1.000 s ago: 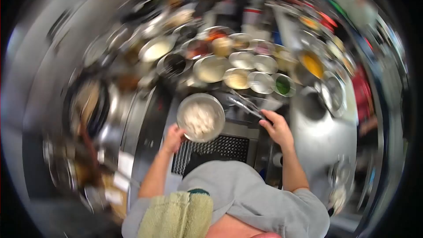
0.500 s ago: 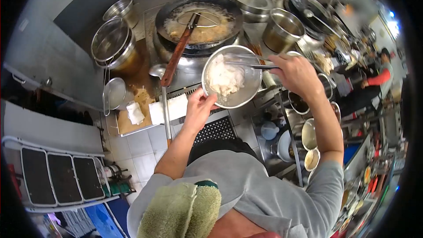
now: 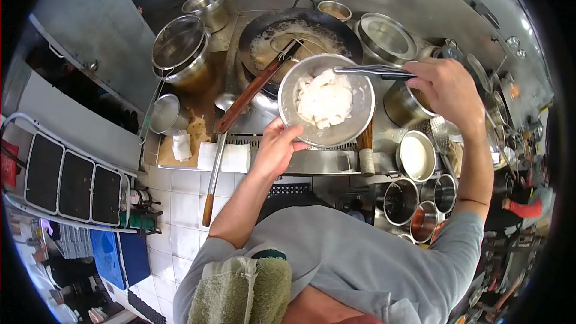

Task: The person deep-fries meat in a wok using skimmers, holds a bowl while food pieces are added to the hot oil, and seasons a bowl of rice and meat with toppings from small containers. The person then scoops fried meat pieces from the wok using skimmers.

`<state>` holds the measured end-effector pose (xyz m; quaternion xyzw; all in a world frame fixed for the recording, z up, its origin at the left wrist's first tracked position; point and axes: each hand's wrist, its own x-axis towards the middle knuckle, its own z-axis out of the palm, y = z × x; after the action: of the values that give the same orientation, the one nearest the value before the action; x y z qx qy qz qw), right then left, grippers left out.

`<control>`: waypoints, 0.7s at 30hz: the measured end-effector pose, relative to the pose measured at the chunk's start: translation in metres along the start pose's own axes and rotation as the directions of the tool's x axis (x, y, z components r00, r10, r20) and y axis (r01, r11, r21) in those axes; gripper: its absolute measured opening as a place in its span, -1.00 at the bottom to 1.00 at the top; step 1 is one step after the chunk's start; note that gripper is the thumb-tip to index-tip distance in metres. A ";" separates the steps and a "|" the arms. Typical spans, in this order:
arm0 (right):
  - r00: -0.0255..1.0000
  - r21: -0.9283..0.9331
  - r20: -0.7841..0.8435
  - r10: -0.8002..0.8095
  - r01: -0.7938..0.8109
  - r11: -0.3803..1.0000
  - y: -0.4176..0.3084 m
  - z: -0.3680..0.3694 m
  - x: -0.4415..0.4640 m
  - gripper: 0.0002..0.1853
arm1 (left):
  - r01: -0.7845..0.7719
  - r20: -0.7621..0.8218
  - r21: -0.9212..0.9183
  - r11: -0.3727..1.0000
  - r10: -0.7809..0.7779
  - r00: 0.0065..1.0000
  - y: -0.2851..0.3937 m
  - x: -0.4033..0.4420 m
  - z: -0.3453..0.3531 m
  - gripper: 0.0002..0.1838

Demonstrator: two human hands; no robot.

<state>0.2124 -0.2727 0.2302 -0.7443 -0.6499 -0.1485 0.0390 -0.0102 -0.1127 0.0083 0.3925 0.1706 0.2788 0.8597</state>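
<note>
My left hand (image 3: 277,149) grips the lower left rim of a metal bowl (image 3: 363,97), thumb over the edge. Inside lies a heap of pale, wet-looking pieces (image 3: 324,99), perhaps battered meat or fish. My right hand (image 3: 447,87) is closed around metal tongs (image 3: 373,70), whose tips reach over the bowl's upper part. Just behind the bowl, a black wok (image 3: 254,31) holds bubbling oil (image 3: 285,29). Across the wok rests a strainer with a long wooden handle (image 3: 252,99); the bowl covers part of the wok.
At left stand metal pots (image 3: 201,67) and a small strainer (image 3: 165,114). A ladle (image 3: 216,165) juts over the counter's front edge beside folded white cloths (image 3: 224,157). Right of me are a tall pot (image 3: 401,105) and several seasoning containers (image 3: 415,156). Another person in red sleeves (image 3: 525,209) works at far right.
The view has turned to the right. The bowl now sits closer to the wok and overlaps its lower edge. My right hand and the tongs have risen along the bowl's upper side.
</note>
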 end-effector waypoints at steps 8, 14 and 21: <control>0.999 -0.059 0.043 -0.006 0.009 0.998 0.022 0.022 0.011 -0.77 | -0.011 -0.136 0.179 0.984 0.036 0.990 -0.005 0.011 0.017 -0.75; 0.968 -0.081 0.097 -0.230 0.238 0.968 0.010 0.062 0.036 -0.84 | -0.003 -0.152 0.199 0.980 0.034 0.988 -0.011 0.009 0.011 -0.75; 0.992 -0.165 -0.018 -0.125 0.121 0.979 0.022 0.015 0.036 -0.84 | 0.030 -0.123 0.087 0.996 -0.019 0.992 0.012 0.010 0.002 -0.74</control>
<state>0.2403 -0.2374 0.2289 -0.7013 -0.6797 -0.2138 -0.0222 -0.0053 -0.1009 0.0183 0.4105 0.2399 0.2838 0.8327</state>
